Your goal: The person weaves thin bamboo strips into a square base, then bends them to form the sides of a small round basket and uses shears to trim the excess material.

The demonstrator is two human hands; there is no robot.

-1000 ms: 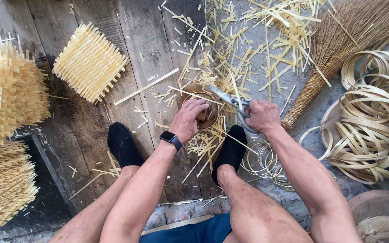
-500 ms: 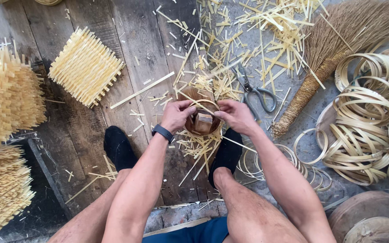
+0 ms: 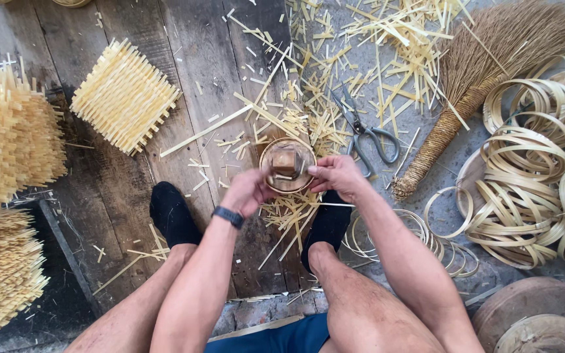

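Both my hands grip a small round woven bamboo basket [image 3: 288, 165] with a wooden block inside it, held above the floor between my feet. My left hand [image 3: 248, 191], with a dark watch on the wrist, clasps its lower left rim. My right hand [image 3: 337, 175] pinches the right rim. Loose bamboo strips hang from the basket's underside. Grey scissors [image 3: 365, 133] lie on the floor just right of the basket, with neither hand on them.
Flat woven bamboo mats [image 3: 124, 96] lie at the left, with stacks of them [image 3: 4, 137] at the far left. A straw broom [image 3: 485, 78] and coiled bamboo hoops [image 3: 524, 189] fill the right. Cut bamboo slivers [image 3: 387, 46] litter the planks.
My right hand has put the scissors down on the floor and joined my left hand on the basket. The basket has been lifted closer to me.
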